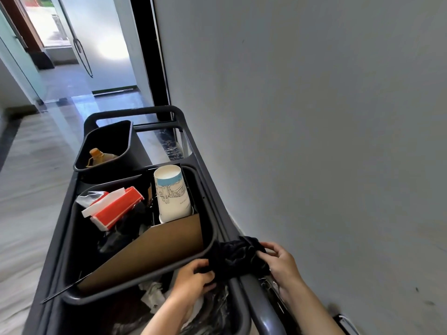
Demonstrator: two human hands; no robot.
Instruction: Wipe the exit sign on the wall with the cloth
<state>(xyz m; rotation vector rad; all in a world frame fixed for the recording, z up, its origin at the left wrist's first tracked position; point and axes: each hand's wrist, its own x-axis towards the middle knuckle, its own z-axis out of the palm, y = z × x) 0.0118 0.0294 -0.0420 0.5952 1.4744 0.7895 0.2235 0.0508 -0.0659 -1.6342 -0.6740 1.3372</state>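
At the near rail of the dark grey plastic cleaning cart [212, 189], the left hand [193, 279] and right hand [281, 262] each pinch an end of the crumpled black fabric cloth [235, 256], which drapes over the rail. Risk: a fold may snag on the rail or drop into the bin liner below as it lifts. No exit sign is visible on the grey wall [314, 117].

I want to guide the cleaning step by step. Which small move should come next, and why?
Probably lift the dark cloth off the cart rail: both the left hand and right hand grip it, and it lies bunched over the rail.
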